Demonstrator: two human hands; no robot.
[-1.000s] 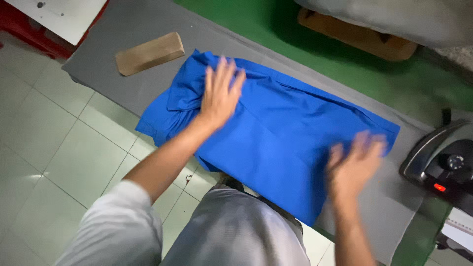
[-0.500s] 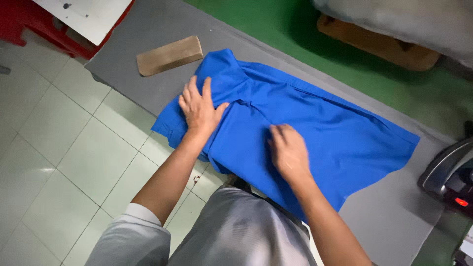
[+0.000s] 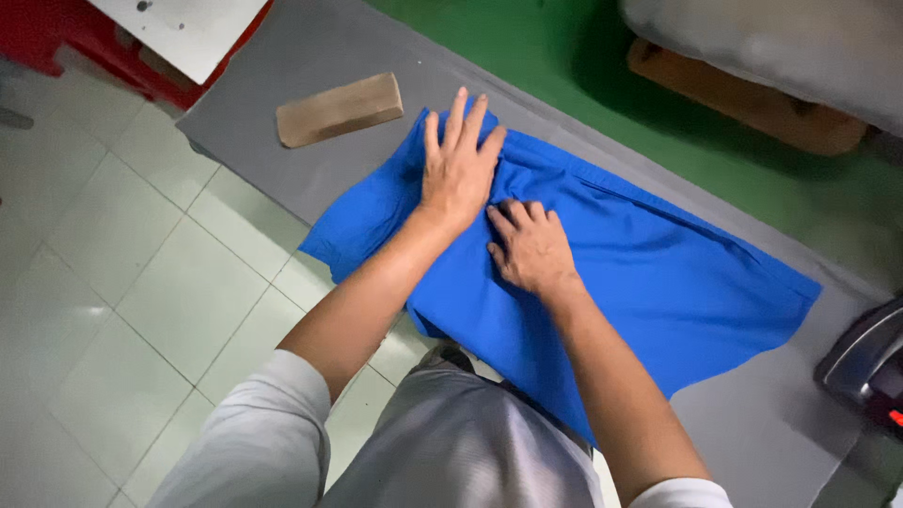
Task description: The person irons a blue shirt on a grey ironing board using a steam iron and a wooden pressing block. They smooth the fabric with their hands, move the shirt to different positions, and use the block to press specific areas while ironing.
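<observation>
**Two hands flat on one blue cloth**

A single bright blue cloth [image 3: 611,282] lies spread across the grey tabletop [image 3: 310,56], its near edge hanging a little over the side towards the person. It is a plain, thin fabric with soft folds and creases, bunched at the left end and smoother towards the right, where it ends in a straight edge and a sharp corner.

The left hand [image 3: 458,169] rests palm down on the bunched left part, fingers [image 3: 459,113] straight and slightly spread, pointing away from the person. The right hand [image 3: 529,249] lies just beside it, touching the cloth near its middle, with fingers [image 3: 513,214] curled and pressed together into the fabric, their tips close to the left wrist. Neither hand lifts the cloth.

One brown wooden block [image 3: 339,109] lies on the tabletop, near the cloth's left end but apart from it. At the right edge one dark iron [image 3: 865,367] shows in part, with a small red light. Pale floor tiles [image 3: 141,282] lie to the left, and a green floor [image 3: 564,47] beyond the tabletop.
</observation>
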